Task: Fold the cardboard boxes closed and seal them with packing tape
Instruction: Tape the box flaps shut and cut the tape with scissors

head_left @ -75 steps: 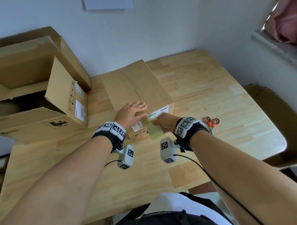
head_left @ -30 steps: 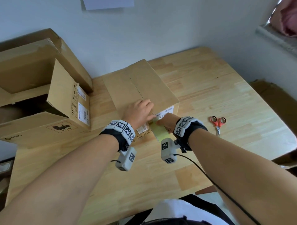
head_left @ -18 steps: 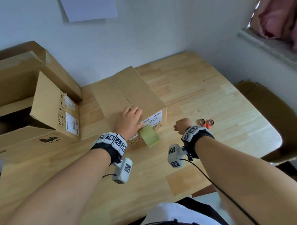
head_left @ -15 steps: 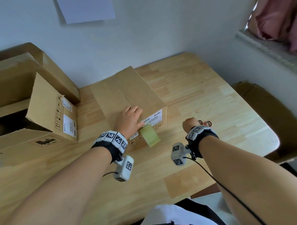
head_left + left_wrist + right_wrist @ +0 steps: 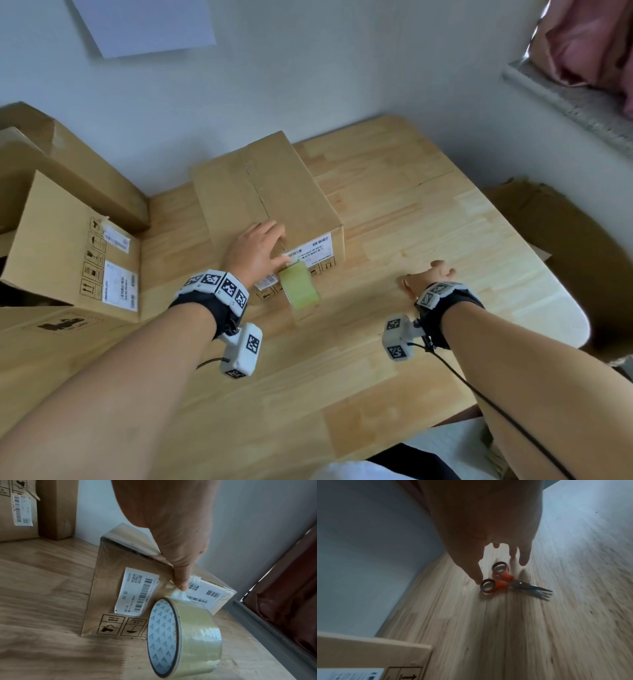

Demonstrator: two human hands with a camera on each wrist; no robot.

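Note:
A closed cardboard box (image 5: 239,192) stands on the wooden table (image 5: 428,212), its top seam running away from me. My left hand (image 5: 279,245) lies flat on the near top edge, and its thumb (image 5: 181,580) presses the clear tape strip against the labelled front face (image 5: 106,588). The tape roll (image 5: 299,289) hangs from that strip just in front of the box (image 5: 188,639). My right hand (image 5: 431,272) hovers open to the right, fingers spread over the orange-handled scissors (image 5: 500,584) lying on the table. In the head view the hand hides the scissors.
A large open carton (image 5: 68,240) with raised flaps fills the left side, with another (image 5: 85,161) behind it against the wall. Flat cardboard (image 5: 565,246) lies beyond the table's right edge. A sill with pink cloth (image 5: 582,44) is up at the right.
My right hand has let go of the tape roll and moved right to above the scissors. The roll now hangs from the strip. My left hand has stayed on the box.

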